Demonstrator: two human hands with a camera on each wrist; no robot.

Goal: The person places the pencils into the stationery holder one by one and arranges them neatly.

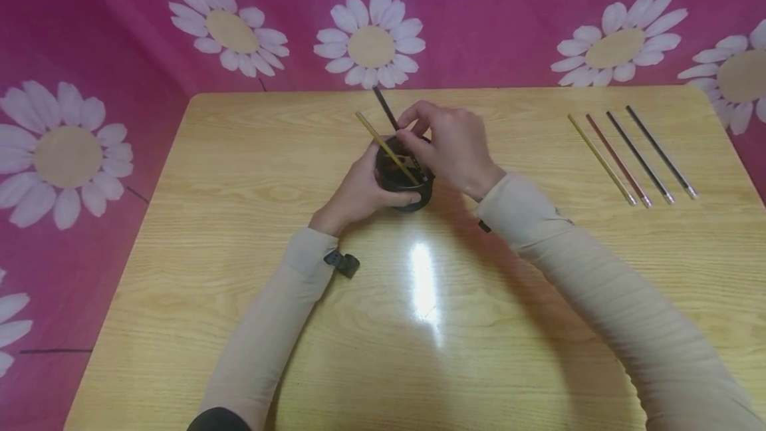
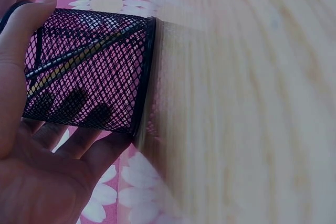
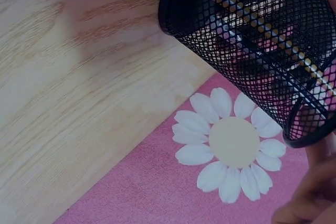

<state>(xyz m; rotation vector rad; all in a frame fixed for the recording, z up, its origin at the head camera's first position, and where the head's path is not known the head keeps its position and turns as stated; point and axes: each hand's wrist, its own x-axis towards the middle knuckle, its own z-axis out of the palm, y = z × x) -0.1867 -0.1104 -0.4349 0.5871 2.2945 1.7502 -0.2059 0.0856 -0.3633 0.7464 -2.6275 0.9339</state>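
Observation:
A black mesh pencil cup (image 2: pixel 105 77) stands on the table, and my left hand (image 1: pixel 362 185) grips it around its side, thumb toward me and fingers behind. Inside leans a yellow pencil (image 1: pixel 374 130), its upper end sticking out over the rim to the back left. Beside it a black pencil (image 1: pixel 385 105) slants the same way. With thumb and forefinger my right hand (image 1: pixel 457 142) pinches the black pencil just above the rim. Through the mesh in the right wrist view, the lower ends of both the yellow pencil (image 3: pixel 262 30) and the black pencil (image 3: pixel 268 64) show inside the cup.
On the right of the wooden table (image 1: pixel 239 171) lie a yellow pencil (image 1: pixel 601 158), a red pencil (image 1: pixel 618 160), a black pencil (image 1: pixel 639 155) and another dark pencil (image 1: pixel 661 151), side by side. A pink flowered cloth (image 1: pixel 479 25) hangs behind the table's far edge.

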